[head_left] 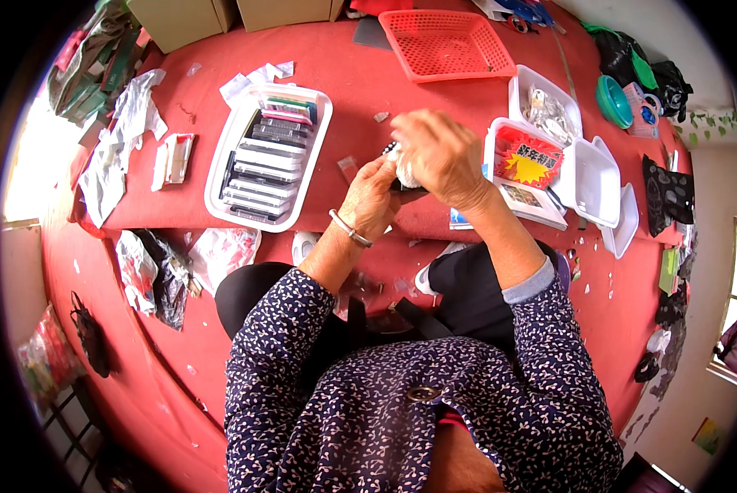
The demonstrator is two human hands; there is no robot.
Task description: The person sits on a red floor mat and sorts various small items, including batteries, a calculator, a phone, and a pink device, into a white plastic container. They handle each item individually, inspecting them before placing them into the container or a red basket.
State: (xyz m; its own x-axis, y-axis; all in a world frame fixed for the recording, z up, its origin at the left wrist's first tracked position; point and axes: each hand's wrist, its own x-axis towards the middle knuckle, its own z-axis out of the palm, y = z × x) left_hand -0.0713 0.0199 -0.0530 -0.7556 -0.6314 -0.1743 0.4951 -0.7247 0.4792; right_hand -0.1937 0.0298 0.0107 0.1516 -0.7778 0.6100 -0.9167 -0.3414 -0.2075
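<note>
Over the near edge of the red-covered table, my two hands meet. My left hand [370, 197] is closed on a dark flat object [409, 197], mostly hidden by my fingers. My right hand [446, 156] is closed with a crumpled white wad [405, 171], cloth or tissue, pressed against that object; its fingertips are slightly blurred. A strip of small black beads or bumps [390, 149] shows just behind the wad. Left of my hands stands a white plastic tray [325, 123] with a row of flat clear-and-black cases [263, 168] in it.
A red plastic basket [446, 49] lies at the back. On the right are a white bin [541, 78] of clear plastic bits, a red-and-yellow card [529, 158] and empty-looking white containers [596, 182]. Crumpled plastic bags [130, 123] lie at the left.
</note>
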